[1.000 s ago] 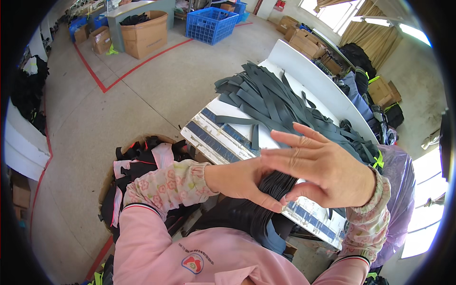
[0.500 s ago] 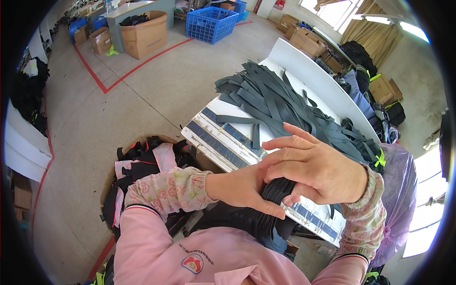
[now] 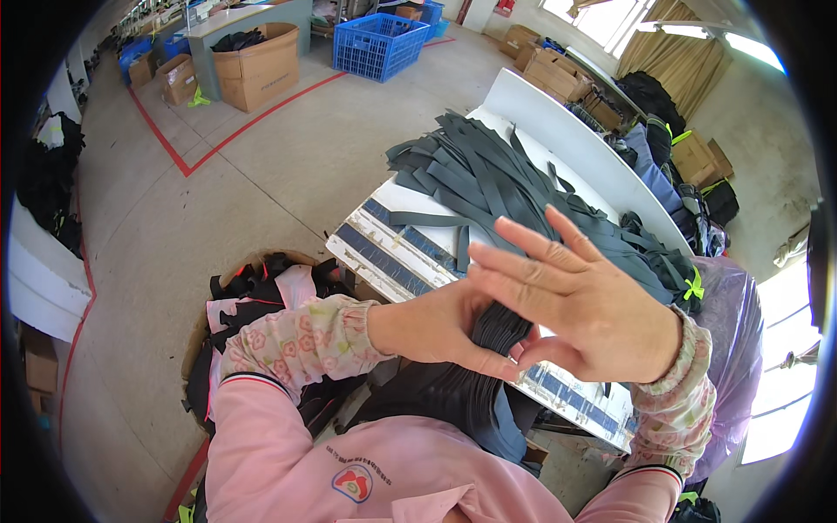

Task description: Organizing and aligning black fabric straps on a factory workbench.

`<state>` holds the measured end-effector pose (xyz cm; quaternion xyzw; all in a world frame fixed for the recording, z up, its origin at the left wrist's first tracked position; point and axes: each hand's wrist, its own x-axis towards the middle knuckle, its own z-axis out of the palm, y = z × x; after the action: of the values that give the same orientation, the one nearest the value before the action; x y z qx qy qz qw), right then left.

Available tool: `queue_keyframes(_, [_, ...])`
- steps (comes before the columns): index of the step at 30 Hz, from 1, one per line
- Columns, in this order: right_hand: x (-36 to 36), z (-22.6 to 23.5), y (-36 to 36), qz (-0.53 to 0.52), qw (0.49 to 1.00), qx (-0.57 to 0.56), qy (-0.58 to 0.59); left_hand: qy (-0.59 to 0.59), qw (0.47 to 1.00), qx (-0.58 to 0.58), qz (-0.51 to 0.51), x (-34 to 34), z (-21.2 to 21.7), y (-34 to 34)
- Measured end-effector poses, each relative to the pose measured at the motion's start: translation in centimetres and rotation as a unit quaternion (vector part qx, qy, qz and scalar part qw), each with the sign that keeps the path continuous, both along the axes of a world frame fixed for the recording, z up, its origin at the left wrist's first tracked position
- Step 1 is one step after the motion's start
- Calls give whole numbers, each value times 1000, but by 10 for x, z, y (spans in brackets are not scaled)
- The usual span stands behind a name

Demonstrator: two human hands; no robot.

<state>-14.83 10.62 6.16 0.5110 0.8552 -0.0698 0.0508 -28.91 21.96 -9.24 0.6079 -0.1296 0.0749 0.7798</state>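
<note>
A thick stack of dark straps (image 3: 500,336) is wrapped by my left hand (image 3: 433,328), its thumb lying across the near side. From that grip the straps hang down over my lap. My right hand (image 3: 580,301) hovers at the stack's right side, fingers stretched and spread, thumb tip close to the straps; whether it touches them I cannot tell. Beyond both hands, a long heap of loose dark grey-green straps (image 3: 475,174) covers much of the white table (image 3: 370,254). A neon yellow tie (image 3: 694,283) sits at the heap's right end.
At my left stands an open box (image 3: 193,366) filled with black and pink pieces. A translucent purple bag (image 3: 728,349) is right of the table, whose far side has a raised white board (image 3: 575,122). Farther off are a blue crate (image 3: 379,48) and a cardboard box (image 3: 257,70).
My right hand's fingers have straightened and spread, lifting from their curled position over the stack. My left hand keeps its grip and has shifted slightly left. The view has moved a little.
</note>
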Motion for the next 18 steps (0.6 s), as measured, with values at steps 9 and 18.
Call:
queue_keyframes(9, [8, -8, -23, -2, 989, 141, 34, 29, 998, -49, -9, -7, 2, 3])
queue_keyframes(18, [16, -14, -17, 12, 984, 108, 145, 37, 999, -20, -11, -8, 0, 3])
